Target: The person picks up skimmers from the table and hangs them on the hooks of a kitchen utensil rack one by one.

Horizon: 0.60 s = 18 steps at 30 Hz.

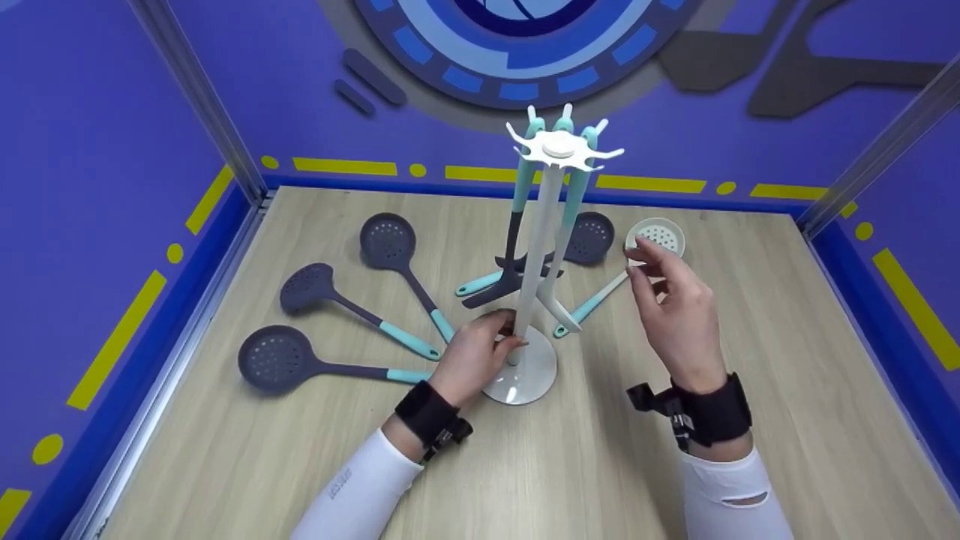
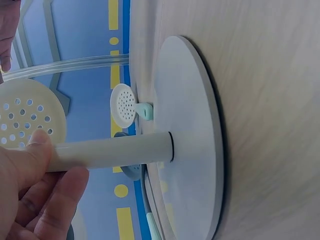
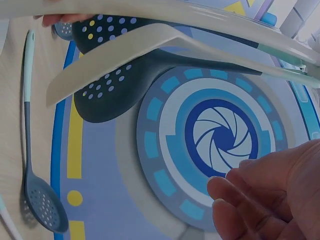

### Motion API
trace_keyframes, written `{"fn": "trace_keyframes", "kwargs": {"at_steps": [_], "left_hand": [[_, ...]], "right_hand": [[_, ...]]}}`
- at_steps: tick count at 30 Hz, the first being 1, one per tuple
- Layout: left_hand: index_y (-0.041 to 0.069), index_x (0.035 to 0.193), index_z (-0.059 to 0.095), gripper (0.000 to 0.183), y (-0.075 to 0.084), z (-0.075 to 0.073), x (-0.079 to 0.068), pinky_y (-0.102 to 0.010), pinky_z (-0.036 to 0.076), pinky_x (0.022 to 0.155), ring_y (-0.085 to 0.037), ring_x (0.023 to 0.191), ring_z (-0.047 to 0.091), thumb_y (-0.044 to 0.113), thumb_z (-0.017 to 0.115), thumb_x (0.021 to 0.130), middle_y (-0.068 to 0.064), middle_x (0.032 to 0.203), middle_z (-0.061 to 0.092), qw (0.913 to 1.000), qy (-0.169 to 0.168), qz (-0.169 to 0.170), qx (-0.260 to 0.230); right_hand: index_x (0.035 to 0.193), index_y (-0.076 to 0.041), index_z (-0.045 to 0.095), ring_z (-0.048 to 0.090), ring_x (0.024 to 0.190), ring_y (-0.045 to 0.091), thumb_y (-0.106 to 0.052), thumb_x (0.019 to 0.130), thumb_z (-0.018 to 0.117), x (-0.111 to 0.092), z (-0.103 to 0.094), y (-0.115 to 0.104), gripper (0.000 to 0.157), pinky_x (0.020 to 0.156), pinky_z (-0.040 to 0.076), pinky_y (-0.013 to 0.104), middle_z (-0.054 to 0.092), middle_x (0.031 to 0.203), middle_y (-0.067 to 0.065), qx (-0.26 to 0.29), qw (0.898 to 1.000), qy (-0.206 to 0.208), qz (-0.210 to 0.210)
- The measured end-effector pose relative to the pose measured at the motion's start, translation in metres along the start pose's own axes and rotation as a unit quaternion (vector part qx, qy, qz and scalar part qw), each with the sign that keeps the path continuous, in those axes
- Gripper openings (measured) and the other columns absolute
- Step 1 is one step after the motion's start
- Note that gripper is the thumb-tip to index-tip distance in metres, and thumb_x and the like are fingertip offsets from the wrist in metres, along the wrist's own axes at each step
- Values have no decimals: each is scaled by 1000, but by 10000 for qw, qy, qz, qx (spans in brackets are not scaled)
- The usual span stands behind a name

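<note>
A white utensil stand (image 1: 550,225) stands upright on a round base (image 1: 536,382). My left hand (image 1: 476,352) grips its pole low down, thumb on one side and fingers on the other in the left wrist view. From the hooked top (image 1: 559,148) hang several teal-handled skimmers, among them a white one (image 1: 560,309) and a dark one (image 1: 510,247). My right hand (image 1: 682,322) is raised right of the stand, fingers loosely bent with nothing between them. Partly behind its fingertips, a white skimmer (image 1: 667,232) lies on the table.
Left of the stand lie three dark skimmers: an upper one (image 1: 388,240), a middle one (image 1: 309,289) and a lower one (image 1: 276,360). Behind the stand lies another dark skimmer (image 1: 592,240). Blue-purple panels (image 1: 262,90) wall the wooden table (image 1: 225,465) at back and sides.
</note>
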State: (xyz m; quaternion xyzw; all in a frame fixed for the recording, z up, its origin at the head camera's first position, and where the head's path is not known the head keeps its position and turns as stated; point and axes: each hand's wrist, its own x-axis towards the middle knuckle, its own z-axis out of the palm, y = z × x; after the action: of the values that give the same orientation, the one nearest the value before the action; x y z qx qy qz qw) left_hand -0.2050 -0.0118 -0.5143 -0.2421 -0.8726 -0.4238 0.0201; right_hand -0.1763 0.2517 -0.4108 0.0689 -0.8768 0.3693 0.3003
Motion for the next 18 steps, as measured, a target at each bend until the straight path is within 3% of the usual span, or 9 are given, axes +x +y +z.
{"fn": "trace_keyframes", "kwargs": {"at_steps": [12,15,18], "left_hand": [[16,122,68,22,3,1,0,-28,60,80,-12,99,71,26,69,103,-2,115,75,9998,-100,-143,2],[15,122,68,22,3,1,-1,-29,60,79,-12,99,71,26,69,103,-3,115,75,9998,-90,-167,3],[15,122,68,23,3,1,-1,-29,60,80,-13,101,71,28,68,103,-4,116,75,9999,-77,-142,37]], "right_hand": [[140,-8,65,70,105,23,-6,101,68,5,3,26,39,78,44,12,72,129,10,-411,9988,-261,-31],[140,-7,65,69,108,25,-4,101,67,9,7,36,38,81,51,21,71,130,12,-457,9981,-393,93],[139,-4,64,68,112,29,-1,100,67,13,10,48,39,85,58,37,70,131,16,-579,9968,-540,107]]}}
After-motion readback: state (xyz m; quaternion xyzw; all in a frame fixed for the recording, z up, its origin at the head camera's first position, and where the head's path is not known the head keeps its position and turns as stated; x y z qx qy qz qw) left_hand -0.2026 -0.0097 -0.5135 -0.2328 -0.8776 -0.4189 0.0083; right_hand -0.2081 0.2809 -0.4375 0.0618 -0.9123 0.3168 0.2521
